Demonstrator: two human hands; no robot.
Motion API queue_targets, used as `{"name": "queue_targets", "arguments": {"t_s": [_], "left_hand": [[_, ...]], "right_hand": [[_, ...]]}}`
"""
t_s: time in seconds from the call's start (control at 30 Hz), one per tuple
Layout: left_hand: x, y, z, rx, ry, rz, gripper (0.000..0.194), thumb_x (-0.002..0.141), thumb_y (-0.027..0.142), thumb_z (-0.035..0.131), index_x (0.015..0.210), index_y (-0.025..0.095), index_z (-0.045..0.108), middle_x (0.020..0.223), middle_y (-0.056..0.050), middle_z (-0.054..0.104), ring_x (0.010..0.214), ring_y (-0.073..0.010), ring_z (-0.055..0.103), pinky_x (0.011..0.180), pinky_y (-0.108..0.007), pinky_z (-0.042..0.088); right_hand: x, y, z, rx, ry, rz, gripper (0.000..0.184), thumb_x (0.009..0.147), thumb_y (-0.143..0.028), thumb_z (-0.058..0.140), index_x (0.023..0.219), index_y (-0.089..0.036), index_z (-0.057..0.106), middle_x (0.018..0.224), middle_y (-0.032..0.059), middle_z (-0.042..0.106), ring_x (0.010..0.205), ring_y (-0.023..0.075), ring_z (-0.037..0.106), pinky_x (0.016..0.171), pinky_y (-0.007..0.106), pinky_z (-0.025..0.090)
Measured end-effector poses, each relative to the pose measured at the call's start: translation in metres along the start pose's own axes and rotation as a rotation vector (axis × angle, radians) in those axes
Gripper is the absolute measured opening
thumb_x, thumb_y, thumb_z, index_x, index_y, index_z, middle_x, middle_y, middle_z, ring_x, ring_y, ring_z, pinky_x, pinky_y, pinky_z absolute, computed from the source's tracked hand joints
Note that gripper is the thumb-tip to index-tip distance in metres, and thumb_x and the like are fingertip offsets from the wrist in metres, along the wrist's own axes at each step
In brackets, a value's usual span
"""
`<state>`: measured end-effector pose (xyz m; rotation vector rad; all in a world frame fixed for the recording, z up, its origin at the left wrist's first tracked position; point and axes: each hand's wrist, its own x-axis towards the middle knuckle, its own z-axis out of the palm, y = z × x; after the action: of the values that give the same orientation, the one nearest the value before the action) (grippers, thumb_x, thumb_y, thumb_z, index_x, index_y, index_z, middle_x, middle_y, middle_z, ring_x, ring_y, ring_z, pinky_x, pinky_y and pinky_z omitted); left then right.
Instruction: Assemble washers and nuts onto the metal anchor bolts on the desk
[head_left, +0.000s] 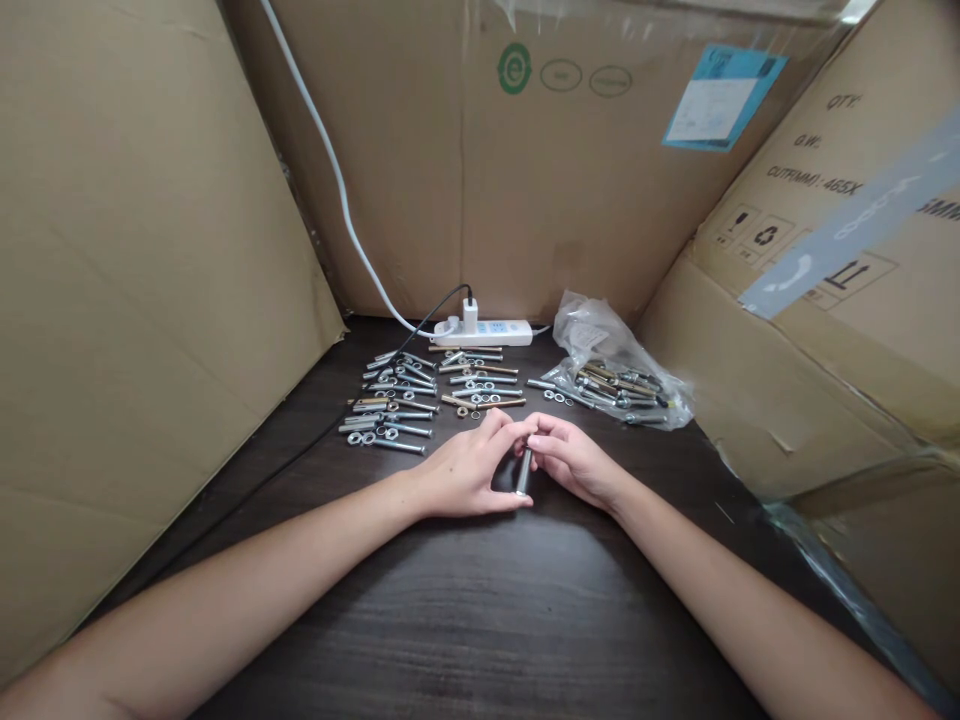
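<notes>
A silver expansion bolt (524, 472) stands out between my two hands, just above the dark table. My left hand (469, 465) grips it lengthwise, thumb at the near end and index finger at the far end. The fingertips of my right hand (574, 458) are closed at the bolt's far end; whether a small nut or washer is between them is hidden. Beyond my left hand lie rows of loose bolts (405, 447), metal sleeves (358, 425), nuts (354, 438) and washers (368, 439).
Behind my right hand is a clear plastic bag (592, 330) with more expansion bolts (619, 383). A white power strip (510, 333) with a charger and black cable (300, 450) lies at the back. Cardboard boxes (165, 250) wall in the left, back and right.
</notes>
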<state>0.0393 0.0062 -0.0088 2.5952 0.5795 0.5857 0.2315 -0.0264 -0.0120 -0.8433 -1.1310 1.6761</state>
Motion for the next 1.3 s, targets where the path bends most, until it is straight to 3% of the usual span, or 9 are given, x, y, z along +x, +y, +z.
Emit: {"name": "queue_targets", "arguments": {"t_s": [0.23,0.43,0.8,1.3], "left_hand": [[0.0003,0.0014,-0.0013,-0.012,0.001,-0.002,0.080,0.073,0.043,0.068,0.138,0.027,0.024,0.106,-0.005,0.040,0.084,-0.0190,0.056,0.076,-0.039,0.054],[0.0008,0.0011,-0.0017,0.007,-0.001,-0.005,0.082,0.072,0.047,0.069,0.138,0.029,0.024,0.107,-0.005,0.039,0.083,-0.0179,0.055,0.075,-0.037,0.054],[-0.0001,0.0009,-0.0010,0.011,-0.004,-0.010,0.083,0.072,0.047,0.070,0.139,0.030,0.023,0.106,-0.004,0.040,0.078,-0.0160,0.055,0.072,-0.036,0.054],[0.0003,0.0007,-0.0005,0.016,-0.005,-0.023,0.083,0.071,0.051,0.069,0.138,0.028,0.026,0.102,-0.004,0.040,0.076,-0.0174,0.056,0.070,-0.037,0.054]], "right_hand": [[0.0006,0.0004,0.0008,-0.007,0.013,0.006,0.016,0.074,-0.027,0.070,0.080,-0.018,0.059,0.075,-0.0007,0.056,0.063,0.0103,0.047,0.062,0.024,0.037],[-0.0005,-0.0045,-0.0011,0.117,-0.010,0.038,0.016,0.075,-0.022,0.060,0.088,-0.016,0.066,0.082,0.0034,0.059,0.076,0.0142,0.052,0.064,0.025,0.041],[-0.0005,-0.0015,-0.0058,0.074,-0.033,0.020,0.012,0.075,-0.019,0.061,0.082,-0.014,0.069,0.082,0.0044,0.060,0.072,0.0136,0.050,0.065,0.026,0.040],[0.0004,0.0016,-0.0011,0.018,-0.001,0.002,0.014,0.075,-0.027,0.069,0.078,-0.018,0.059,0.075,-0.0001,0.056,0.064,0.0105,0.048,0.062,0.024,0.039]]}}
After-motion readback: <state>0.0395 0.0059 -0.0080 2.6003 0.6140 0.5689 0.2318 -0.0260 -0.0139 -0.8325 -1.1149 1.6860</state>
